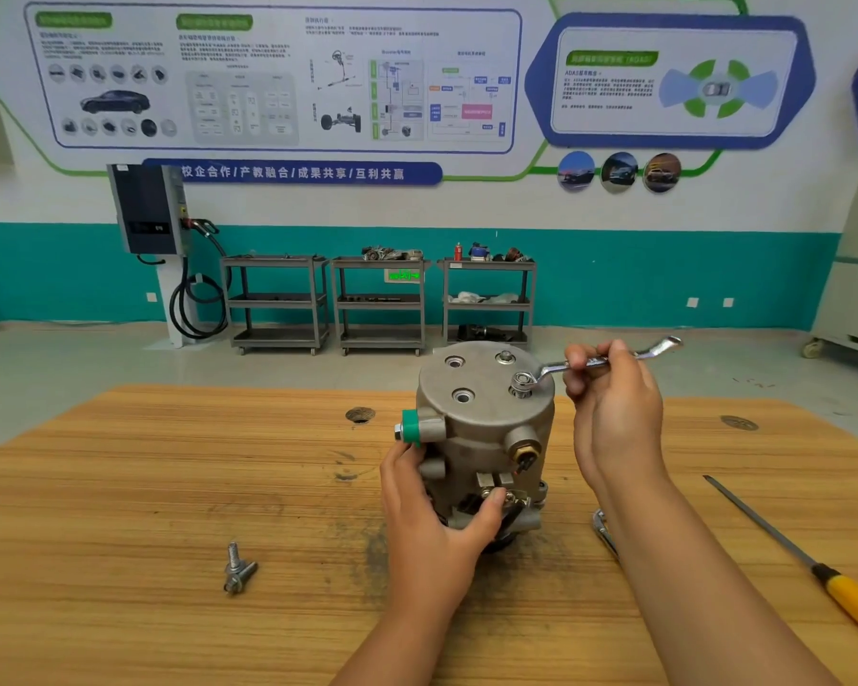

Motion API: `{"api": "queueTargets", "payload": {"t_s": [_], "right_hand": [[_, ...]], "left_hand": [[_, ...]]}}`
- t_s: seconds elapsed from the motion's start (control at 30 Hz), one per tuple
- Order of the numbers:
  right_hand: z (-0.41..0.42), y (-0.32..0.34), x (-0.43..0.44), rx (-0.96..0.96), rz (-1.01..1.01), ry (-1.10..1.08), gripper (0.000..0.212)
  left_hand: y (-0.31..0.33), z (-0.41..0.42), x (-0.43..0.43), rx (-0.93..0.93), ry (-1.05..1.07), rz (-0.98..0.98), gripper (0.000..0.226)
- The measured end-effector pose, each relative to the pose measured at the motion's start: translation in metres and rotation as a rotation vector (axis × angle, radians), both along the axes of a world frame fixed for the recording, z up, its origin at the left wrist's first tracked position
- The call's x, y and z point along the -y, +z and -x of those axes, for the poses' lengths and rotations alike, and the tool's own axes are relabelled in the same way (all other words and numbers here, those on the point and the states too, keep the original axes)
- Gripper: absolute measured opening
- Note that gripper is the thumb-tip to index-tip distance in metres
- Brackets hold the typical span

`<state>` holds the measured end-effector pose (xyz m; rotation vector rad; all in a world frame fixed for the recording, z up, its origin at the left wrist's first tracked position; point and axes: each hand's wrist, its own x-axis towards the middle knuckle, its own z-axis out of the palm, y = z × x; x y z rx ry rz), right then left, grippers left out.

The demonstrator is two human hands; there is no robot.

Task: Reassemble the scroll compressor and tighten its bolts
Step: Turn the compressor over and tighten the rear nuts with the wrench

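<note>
The grey scroll compressor (481, 418) stands upright in the middle of the wooden table (169, 487), a green cap on its left port. My left hand (432, 512) grips its lower body from the front left. My right hand (610, 388) holds a silver ring wrench (610, 359) whose ring end sits over a raised bolt (522, 384) at the right of the top cover. Another bolt (505, 358) sits at the cover's far side, and two bolt holes in the cover stand open. Two loose bolts (238, 569) lie on the table at the front left.
A yellow-handled file (808, 561) lies at the right of the table. Another metal tool (603, 529) shows partly behind my right forearm. Two round holes (360, 414) pierce the tabletop. Three grey carts (380, 302) and a charging unit (149, 210) stand by the far wall.
</note>
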<state>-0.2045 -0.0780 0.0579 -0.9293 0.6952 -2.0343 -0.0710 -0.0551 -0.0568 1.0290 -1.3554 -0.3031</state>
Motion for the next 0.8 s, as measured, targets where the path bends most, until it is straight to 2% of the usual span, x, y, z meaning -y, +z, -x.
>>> {"api": "queueTargets", "payload": {"t_s": [0.17, 0.37, 0.47, 0.53, 0.6, 0.7, 0.8], "right_hand": [[-0.016, -0.020, -0.027, -0.102, 0.110, -0.181, 0.029], [-0.027, -0.041, -0.046, -0.349, 0.286, -0.367, 0.016], [-0.037, -0.054, -0.054, -0.614, 0.358, -0.487, 0.022], [-0.040, -0.059, -0.056, -0.865, 0.398, -0.684, 0.029], [-0.042, -0.058, -0.054, -0.994, 0.434, -0.842, 0.028], [-0.047, -0.050, -0.052, -1.056, 0.447, -0.932, 0.025], [-0.055, -0.044, -0.052, -1.097, 0.429, -0.916, 0.024]], "left_hand": [[-0.001, -0.001, 0.001, 0.007, 0.022, 0.032, 0.060], [-0.003, -0.001, 0.001, 0.020, 0.040, 0.015, 0.065], [-0.003, -0.001, 0.002, 0.021, 0.043, 0.003, 0.072], [-0.002, 0.000, 0.001, 0.009, 0.032, -0.007, 0.073], [-0.001, 0.001, 0.000, -0.022, 0.018, -0.012, 0.069], [0.000, 0.001, 0.000, -0.062, 0.000, -0.019, 0.066], [0.001, 0.002, -0.001, -0.077, -0.020, -0.004, 0.064]]}}
